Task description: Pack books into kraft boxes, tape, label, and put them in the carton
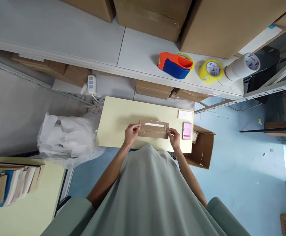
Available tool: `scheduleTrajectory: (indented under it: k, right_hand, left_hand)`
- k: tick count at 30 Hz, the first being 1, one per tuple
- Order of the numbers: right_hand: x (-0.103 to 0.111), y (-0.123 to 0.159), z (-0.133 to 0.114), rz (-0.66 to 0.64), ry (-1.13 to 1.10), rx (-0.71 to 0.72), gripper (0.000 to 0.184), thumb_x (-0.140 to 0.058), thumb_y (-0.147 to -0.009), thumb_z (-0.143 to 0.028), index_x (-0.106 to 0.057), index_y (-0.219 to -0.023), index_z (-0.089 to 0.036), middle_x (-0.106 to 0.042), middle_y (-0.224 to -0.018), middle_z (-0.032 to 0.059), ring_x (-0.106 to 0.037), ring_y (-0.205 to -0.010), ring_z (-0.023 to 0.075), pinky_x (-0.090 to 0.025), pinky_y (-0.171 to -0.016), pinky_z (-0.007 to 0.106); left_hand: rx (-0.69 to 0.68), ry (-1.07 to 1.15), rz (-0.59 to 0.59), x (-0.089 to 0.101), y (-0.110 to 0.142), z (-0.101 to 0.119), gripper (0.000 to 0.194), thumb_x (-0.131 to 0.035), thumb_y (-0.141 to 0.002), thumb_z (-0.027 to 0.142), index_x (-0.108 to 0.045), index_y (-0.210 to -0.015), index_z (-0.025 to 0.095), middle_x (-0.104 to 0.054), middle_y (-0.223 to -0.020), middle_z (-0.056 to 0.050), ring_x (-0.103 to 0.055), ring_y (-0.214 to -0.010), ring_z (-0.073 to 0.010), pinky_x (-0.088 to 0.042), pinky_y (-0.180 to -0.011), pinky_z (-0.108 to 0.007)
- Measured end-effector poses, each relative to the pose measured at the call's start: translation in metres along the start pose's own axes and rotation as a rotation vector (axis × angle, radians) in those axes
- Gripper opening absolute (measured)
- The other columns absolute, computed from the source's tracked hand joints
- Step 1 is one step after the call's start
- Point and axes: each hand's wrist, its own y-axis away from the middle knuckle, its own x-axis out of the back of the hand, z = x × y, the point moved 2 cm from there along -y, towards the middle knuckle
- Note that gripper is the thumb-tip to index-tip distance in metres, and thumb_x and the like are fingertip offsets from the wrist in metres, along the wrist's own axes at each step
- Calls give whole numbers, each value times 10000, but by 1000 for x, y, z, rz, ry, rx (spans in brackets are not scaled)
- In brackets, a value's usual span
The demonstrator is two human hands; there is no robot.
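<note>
A flat brown cardboard box (154,133) lies on the pale yellow table (116,114) in front of me. Shiny clear tape runs along its upper face, and a white strip (154,125) shows near its far edge. My left hand (131,133) pinches the box's left end between thumb and fingers. At the opposite end, my right hand (174,137) grips the right edge in the same way. To the right of the box are a phone (187,131) with a pinkish screen and a small white card (185,114).
Above the table's far side, a shelf (96,39) carries an orange and blue tape dispenser (174,65), tape rolls (210,70) and large cartons (155,16). An open carton (203,147) stands on the floor at right. White plastic bags (66,137) bulge at left, below a power strip (92,84).
</note>
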Motion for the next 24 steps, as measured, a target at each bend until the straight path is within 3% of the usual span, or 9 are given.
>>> scheduleTrajectory:
  k: [10,14,16,18,20,24]
  right_hand:
    - [-5,4,3,5,36,16,465,-661,-926,-653,-713,-1011,-199,-805,-1150,156,-790,-1013,265,-656,-937,444]
    - [-1,4,-13,-30,129,45,470,-632,-961,-676,-695,-966,-210,-772,-1131,144,-781,-974,267,-669,-894,455]
    - [5,1,-37,-16,199,137,448,-624,-987,-657,-704,-979,-216,-742,-1180,155,-771,-1016,282,-665,-922,474]
    - [16,-5,-77,50,275,305,398,-610,-1024,-607,-720,-1051,-226,-715,-1245,162,-746,-1127,299,-640,-1009,492]
    - [29,-15,-129,127,329,508,325,-601,-1059,-536,-713,-1135,-240,-707,-1282,159,-706,-1237,319,-594,-1103,514]
    - [52,-48,-238,278,405,819,306,-572,-1101,-484,-671,-1278,-255,-681,-1342,156,-646,-1343,340,-527,-1186,552]
  left_hand:
    - [-34,29,0,-1,1,-6,211,-625,-954,264,-823,-1017,229,-768,-1116,-90,-766,-933,-196,-655,-958,-356]
    - [-29,51,-7,-1,3,-5,193,-615,-972,250,-798,-1029,228,-750,-1129,-98,-775,-957,-210,-664,-969,-375]
    - [-74,14,40,0,1,5,189,-604,-987,238,-783,-1049,239,-737,-1157,-105,-767,-1044,-234,-655,-1019,-401]
    - [-160,-35,119,3,-3,22,192,-590,-1015,233,-768,-1084,254,-733,-1181,-113,-734,-1172,-264,-621,-1100,-440]
    - [-251,-58,162,6,-10,47,179,-584,-1043,248,-752,-1103,261,-741,-1186,-116,-706,-1226,-280,-590,-1141,-464]
    - [-381,-23,151,11,-30,105,176,-572,-1073,278,-744,-1106,257,-769,-1177,-96,-730,-1124,-258,-597,-1091,-432]
